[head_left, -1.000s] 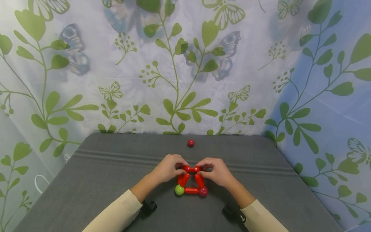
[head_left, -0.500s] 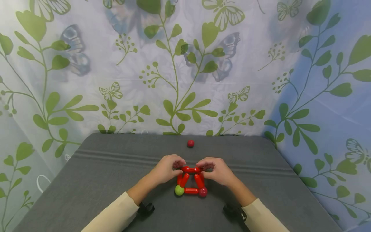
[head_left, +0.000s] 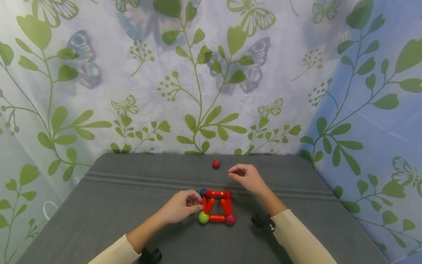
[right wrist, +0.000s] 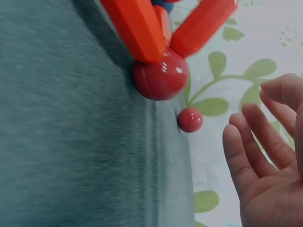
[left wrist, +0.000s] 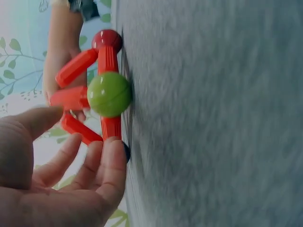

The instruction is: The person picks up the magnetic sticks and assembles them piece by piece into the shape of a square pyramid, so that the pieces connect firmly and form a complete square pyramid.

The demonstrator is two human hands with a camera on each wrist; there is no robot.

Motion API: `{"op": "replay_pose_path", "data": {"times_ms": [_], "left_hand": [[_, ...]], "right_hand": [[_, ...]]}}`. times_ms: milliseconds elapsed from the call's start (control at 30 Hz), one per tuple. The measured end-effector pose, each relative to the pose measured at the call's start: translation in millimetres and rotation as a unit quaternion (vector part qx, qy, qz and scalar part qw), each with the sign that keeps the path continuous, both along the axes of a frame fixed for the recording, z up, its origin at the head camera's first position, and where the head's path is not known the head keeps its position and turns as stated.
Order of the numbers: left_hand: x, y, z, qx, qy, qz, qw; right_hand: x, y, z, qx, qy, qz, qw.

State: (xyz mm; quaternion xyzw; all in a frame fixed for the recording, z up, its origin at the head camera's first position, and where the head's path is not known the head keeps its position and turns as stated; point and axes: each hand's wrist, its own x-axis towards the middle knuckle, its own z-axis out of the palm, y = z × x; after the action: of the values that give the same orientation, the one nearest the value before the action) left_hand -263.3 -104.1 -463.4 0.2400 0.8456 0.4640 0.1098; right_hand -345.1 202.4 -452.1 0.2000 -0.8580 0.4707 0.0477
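A square frame of red magnetic rods point(head_left: 217, 218) lies on the table, joined at the corners by balls. Its near corners have a green ball point(head_left: 203, 217) and a red ball point(head_left: 230, 219); at the far ones are a blue ball point(head_left: 202, 192) and a second red ball point(right wrist: 161, 74). More red rods point(left wrist: 75, 67) slant up from the balls. Beside the frame's left side is my left hand point(head_left: 182, 207), its fingers loosely bent and holding nothing. My right hand point(head_left: 248, 178) hovers beyond the frame's far right corner, fingers relaxed, nothing in it.
A loose red ball point(head_left: 216, 164) sits near the far edge of the grey table point(head_left: 132, 205), left of my right hand. Behind the table hangs a curtain point(head_left: 211, 73) with leaves and butterflies. Dark straps point(head_left: 262, 221) show at the wrists.
Both hands have let go of the frame's far side. My left hand has drawn back to the left and nearer; my right has moved away towards the loose red ball. The frame stays put.
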Motion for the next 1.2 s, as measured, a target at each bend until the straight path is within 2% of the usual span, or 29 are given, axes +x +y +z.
{"op": "replay_pose_path", "data": {"times_ms": [100, 167, 433, 600, 733, 833, 900, 1067, 1200], "left_hand": [[4.7, 3, -1.9, 0.015, -0.034, -0.016, 0.9992], [6.9, 6, -3.3, 0.017, -0.04, -0.018, 0.9989], [8.7, 7, -5.3, 0.014, -0.034, -0.006, 0.9993], [0.2, -1, -0.5, 0.013, -0.031, -0.008, 0.9994], [-20.9, -10, 3.4, 0.008, -0.003, -0.001, 1.0], [-44.1, -13, 5.9, 0.004, 0.03, 0.012, 0.9995], [-61.2, -13, 7.5, -0.002, 0.051, 0.02, 0.9985], [-101.4, 1, 5.5, -0.031, 0.094, 0.046, 0.994], [-127.0, 14, 0.9, -0.036, 0.097, 0.059, 0.9929]], "right_hand": [[-11.7, -3, 2.5, 0.014, -0.004, -0.018, 1.0], [-18.9, -5, 4.2, 0.022, -0.008, -0.026, 0.999], [-35.0, -9, 4.7, 0.036, -0.026, -0.028, 0.999], [-35.3, -7, -6.7, 0.027, -0.035, -0.03, 0.999], [-21.5, -9, -13.9, -0.003, -0.044, -0.039, 0.998], [-2.0, -14, -14.1, -0.06, -0.06, -0.06, 0.995], [14.4, -18, -13.7, -0.104, -0.079, -0.08, 0.988], [54.6, -25, -19.7, -0.204, -0.15, -0.111, 0.961], [80.2, -26, -25.3, -0.272, -0.213, -0.108, 0.932]]}}
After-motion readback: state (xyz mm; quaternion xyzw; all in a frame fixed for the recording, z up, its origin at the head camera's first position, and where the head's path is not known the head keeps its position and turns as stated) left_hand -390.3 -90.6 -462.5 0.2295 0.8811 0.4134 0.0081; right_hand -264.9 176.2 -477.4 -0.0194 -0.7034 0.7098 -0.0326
